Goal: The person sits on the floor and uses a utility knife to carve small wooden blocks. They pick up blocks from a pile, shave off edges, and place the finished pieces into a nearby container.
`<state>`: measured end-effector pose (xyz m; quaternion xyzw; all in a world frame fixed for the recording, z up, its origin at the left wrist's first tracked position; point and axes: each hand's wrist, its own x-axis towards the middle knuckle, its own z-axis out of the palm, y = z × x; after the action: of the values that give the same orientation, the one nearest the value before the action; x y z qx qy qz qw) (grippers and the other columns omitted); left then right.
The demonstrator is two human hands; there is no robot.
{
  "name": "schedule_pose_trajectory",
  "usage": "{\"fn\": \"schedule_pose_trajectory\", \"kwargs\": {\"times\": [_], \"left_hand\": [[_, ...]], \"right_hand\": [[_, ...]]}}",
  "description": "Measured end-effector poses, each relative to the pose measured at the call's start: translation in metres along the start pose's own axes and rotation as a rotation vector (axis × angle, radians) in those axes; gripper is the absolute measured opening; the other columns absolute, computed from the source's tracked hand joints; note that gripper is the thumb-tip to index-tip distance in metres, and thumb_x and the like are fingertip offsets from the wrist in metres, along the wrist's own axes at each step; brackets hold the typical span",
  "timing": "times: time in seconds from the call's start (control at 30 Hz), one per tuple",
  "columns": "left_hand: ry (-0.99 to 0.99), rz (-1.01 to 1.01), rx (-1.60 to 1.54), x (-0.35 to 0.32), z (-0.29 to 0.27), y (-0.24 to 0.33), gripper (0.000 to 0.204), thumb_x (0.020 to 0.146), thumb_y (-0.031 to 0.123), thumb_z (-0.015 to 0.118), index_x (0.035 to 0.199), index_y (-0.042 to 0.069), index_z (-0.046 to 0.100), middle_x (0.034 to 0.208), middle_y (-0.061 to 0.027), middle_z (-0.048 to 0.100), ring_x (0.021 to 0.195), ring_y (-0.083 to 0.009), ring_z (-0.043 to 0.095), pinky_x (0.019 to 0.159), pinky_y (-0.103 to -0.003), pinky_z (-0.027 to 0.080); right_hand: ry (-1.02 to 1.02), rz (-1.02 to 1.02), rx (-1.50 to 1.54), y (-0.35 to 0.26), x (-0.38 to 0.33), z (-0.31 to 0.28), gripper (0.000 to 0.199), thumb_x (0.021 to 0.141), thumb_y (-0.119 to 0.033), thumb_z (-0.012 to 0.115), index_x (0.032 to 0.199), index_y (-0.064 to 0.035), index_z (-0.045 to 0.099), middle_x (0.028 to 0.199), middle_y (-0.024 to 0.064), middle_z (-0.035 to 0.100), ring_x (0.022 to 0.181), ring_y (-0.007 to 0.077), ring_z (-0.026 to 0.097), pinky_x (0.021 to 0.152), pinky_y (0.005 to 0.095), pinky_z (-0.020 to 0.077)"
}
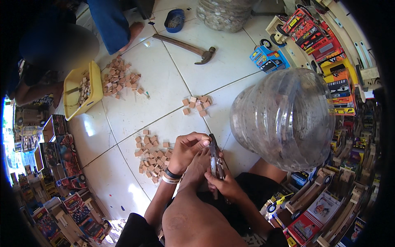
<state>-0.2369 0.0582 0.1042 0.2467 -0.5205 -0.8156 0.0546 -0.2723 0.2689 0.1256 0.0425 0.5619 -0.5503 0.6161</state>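
My right hand [224, 185] is closed round the handles of a pair of pliers [214, 156], which point away from me above my bare foot. Beside the jaws, my left hand [190, 150] pinches thumb against fingers; whatever small piece sits between them is too hidden to name. A band and a bracelet circle the left wrist. To the left of that hand lies a loose pile of small wooden cubes [155, 163]. Farther off, a smaller cluster of wooden cubes [198, 104] rests on the tiles, some with thin pins sticking out.
A large clear plastic jar [284, 119] lies at right. Ahead are a hammer [185, 47] and a blue bowl [174, 20] of thin metal bits. Another person sits far left by a yellow basket [97, 82] and more cubes [119, 78]. Toy trucks [269, 59] line both sides.
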Motion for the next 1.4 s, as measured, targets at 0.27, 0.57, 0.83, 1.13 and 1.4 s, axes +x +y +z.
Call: {"fn": "schedule_pose_trajectory", "kwargs": {"times": [0.27,0.57,0.83,1.13,1.4], "left_hand": [[0.042,-0.242,0.653,0.011,-0.009,0.0,0.024,0.104,0.014,0.073,0.119,-0.005,0.077,0.113,-0.0099,0.08,0.103,-0.0109,0.069,0.091,-0.029,0.056],[0.454,0.209,0.807,0.008,-0.049,-0.028,0.019,0.092,-0.002,0.07,0.11,0.002,0.076,0.105,-0.0156,0.079,0.092,-0.0275,0.077,0.08,-0.037,0.06],[0.421,0.249,1.271,-0.034,-0.096,-0.031,0.034,0.079,-0.008,0.073,0.11,0.005,0.068,0.101,-0.0157,0.069,0.098,-0.0393,0.067,0.086,-0.048,0.053],[0.376,0.213,1.22,-0.033,-0.093,-0.017,0.017,0.084,-0.005,0.074,0.099,0.002,0.071,0.093,-0.0168,0.07,0.089,-0.038,0.069,0.08,-0.046,0.054],[0.296,0.293,0.989,-0.014,-0.041,0.02,0.025,0.087,-0.004,0.072,0.111,0.003,0.077,0.098,-0.014,0.072,0.082,-0.028,0.074,0.073,-0.037,0.057]], "right_hand": [[0.351,-0.321,-0.237,0.028,0.025,-0.017,0.025,0.11,-0.02,0.062,0.131,-0.0077,0.058,0.096,0.0025,0.066,0.081,0.0123,0.065,0.073,0.0307,0.0533],[0.378,-0.386,-0.32,0.037,0.022,-0.032,0.037,0.108,-0.018,0.063,0.139,-0.0006,0.054,0.114,0.0115,0.067,0.101,0.0193,0.065,0.095,0.0365,0.0531],[0.302,-0.302,-0.394,0.036,0.024,-0.027,0.039,0.11,-0.016,0.061,0.145,0.0001,0.052,0.11,0.0086,0.07,0.097,0.0156,0.07,0.091,0.0336,0.0569],[0.275,-0.363,-0.455,0.016,0.018,-0.012,0.047,0.105,-0.018,0.066,0.146,-0.0002,0.05,0.111,0.0151,0.067,0.094,0.0231,0.066,0.095,0.0375,0.0527],[0.312,-0.515,-0.696,0.012,0.02,-0.005,0.055,0.101,-0.012,0.066,0.15,0.0023,0.045,0.131,0.0312,0.061,0.127,0.0453,0.055,0.111,0.0495,0.0446]]}}
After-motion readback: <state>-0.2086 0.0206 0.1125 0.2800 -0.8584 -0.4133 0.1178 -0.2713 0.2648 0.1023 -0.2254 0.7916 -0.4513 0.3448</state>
